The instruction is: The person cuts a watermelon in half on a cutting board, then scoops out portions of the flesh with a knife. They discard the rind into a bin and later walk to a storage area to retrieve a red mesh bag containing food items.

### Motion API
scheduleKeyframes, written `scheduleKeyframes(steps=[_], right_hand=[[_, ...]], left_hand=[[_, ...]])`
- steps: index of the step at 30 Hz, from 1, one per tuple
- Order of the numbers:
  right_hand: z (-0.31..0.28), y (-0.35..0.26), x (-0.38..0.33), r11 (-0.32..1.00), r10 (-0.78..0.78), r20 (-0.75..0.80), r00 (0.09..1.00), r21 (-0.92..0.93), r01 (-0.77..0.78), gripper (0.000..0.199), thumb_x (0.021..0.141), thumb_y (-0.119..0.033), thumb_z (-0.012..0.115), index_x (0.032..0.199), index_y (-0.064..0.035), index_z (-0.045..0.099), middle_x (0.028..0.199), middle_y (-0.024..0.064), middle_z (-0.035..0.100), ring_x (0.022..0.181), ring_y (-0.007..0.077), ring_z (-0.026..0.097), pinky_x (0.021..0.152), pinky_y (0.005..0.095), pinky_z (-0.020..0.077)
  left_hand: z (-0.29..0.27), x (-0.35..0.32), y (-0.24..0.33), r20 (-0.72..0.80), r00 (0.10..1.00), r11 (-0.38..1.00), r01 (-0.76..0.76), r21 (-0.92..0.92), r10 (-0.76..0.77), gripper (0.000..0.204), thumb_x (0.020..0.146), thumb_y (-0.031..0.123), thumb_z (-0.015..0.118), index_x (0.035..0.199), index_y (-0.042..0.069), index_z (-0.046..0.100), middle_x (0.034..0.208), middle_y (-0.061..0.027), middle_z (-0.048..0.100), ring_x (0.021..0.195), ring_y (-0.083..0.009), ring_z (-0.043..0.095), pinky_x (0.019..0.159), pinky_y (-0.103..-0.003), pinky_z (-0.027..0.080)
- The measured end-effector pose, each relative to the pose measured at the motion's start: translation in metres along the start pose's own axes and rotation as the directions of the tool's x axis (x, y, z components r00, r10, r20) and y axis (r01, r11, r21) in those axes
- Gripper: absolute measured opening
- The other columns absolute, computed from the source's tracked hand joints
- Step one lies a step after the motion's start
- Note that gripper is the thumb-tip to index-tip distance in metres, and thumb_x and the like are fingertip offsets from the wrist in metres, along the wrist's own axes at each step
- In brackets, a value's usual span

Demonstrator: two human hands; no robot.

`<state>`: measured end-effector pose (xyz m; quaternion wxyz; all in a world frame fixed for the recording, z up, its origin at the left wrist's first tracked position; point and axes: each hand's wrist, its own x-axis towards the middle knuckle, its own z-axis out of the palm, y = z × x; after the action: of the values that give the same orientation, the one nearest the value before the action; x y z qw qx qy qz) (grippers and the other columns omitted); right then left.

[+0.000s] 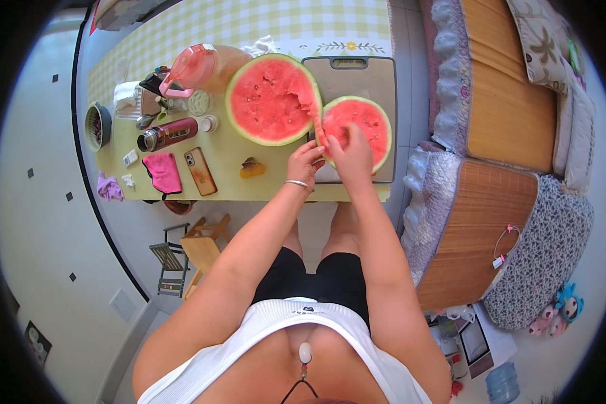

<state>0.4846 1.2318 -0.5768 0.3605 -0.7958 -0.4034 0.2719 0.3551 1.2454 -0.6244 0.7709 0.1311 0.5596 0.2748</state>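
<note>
A long tabletop (236, 182) covered in a yellow-green checked cloth runs across the far part of the view, with pale floor to its left and near side. On its right end lies a grey cutting board (377, 84) carrying a smaller watermelon half (370, 121), cut face up. A larger watermelon half (269, 99) sits just left of the board, its red flesh gouged at the right edge.

The right hand (350, 151) rests on the near-left rim of the smaller half, fingers curled over the rind. The left hand (305, 163), a bangle on its wrist, is closed just beside it at the board's near-left corner, pinching the lower end of a thin strip of melon (316, 124) that rises between the two halves.

Further left on the tabletop stand a pink-lidded jug (198, 67), a dark red flask (168, 133) lying on its side, a phone (200, 171), a pink cloth (163, 172) and a small brown lump (252, 167). A dark bowl (97, 126) sits at the far left end.

A small wooden stool (202, 246) and a folding step (170, 266) stand on the floor near the tabletop. To the right, a sofa with woven bamboo mats (498, 108) and floral cushions (545, 249) fills the room's edge.
</note>
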Motion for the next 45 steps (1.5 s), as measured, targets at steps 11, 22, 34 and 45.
scheduleKeyframes(steps=[11, 22, 34, 45], right_hand=[[0.046, -0.028, 0.048, 0.963, 0.088, 0.318, 0.944, -0.27, 0.002, 0.024, 0.079, -0.011, 0.056, 0.097, 0.0013, 0.045, 0.081, 0.0264, 0.064, 0.076, 0.0451, 0.063, 0.065, 0.053, 0.0512], [0.034, 0.001, 0.037, 0.993, -0.049, 0.433, 0.9, -0.076, 0.09, 0.024, 0.081, -0.008, 0.051, 0.102, 0.0004, 0.043, 0.09, 0.0272, 0.061, 0.088, 0.0461, 0.058, 0.073, 0.0537, 0.046], [0.05, 0.017, 0.008, 0.977, -0.199, 0.241, 0.95, 0.122, 0.173, 0.026, 0.081, -0.007, 0.054, 0.107, -0.0035, 0.05, 0.095, 0.0168, 0.058, 0.096, 0.0377, 0.054, 0.076, 0.0463, 0.0458], [0.044, 0.015, -0.038, 0.88, -0.443, 0.262, 0.857, -0.054, 0.471, 0.039, 0.073, 0.001, 0.055, 0.111, -0.006, 0.056, 0.106, 0.0124, 0.059, 0.101, 0.0315, 0.055, 0.084, 0.0391, 0.0482]], left_hand=[[-0.009, 0.005, 0.03, -0.219, 0.976, 0.997, -0.005, 0.08, 0.023, 0.043, 0.096, 0.045, 0.05, 0.096, 0.005, 0.067, 0.088, -0.0033, 0.069, 0.078, -0.0122, 0.06, 0.073, -0.028, 0.041], [-0.037, 0.006, 0.044, -0.221, 0.972, 0.984, -0.035, 0.176, 0.074, 0.043, 0.096, 0.044, 0.051, 0.089, 0.004, 0.066, 0.08, -0.0066, 0.069, 0.07, -0.0125, 0.06, 0.066, -0.026, 0.045], [-0.051, -0.004, 0.053, -0.22, 0.974, 0.997, -0.052, 0.051, 0.062, 0.033, 0.093, 0.037, 0.059, 0.091, 0.004, 0.061, 0.085, -0.0099, 0.067, 0.076, -0.0173, 0.061, 0.072, -0.032, 0.048], [-0.068, 0.0, 0.057, -0.127, 0.992, 0.997, -0.004, 0.083, 0.014, 0.031, 0.092, 0.033, 0.062, 0.1, 0.003, 0.063, 0.092, -0.0089, 0.068, 0.081, -0.0161, 0.062, 0.074, -0.031, 0.048]])
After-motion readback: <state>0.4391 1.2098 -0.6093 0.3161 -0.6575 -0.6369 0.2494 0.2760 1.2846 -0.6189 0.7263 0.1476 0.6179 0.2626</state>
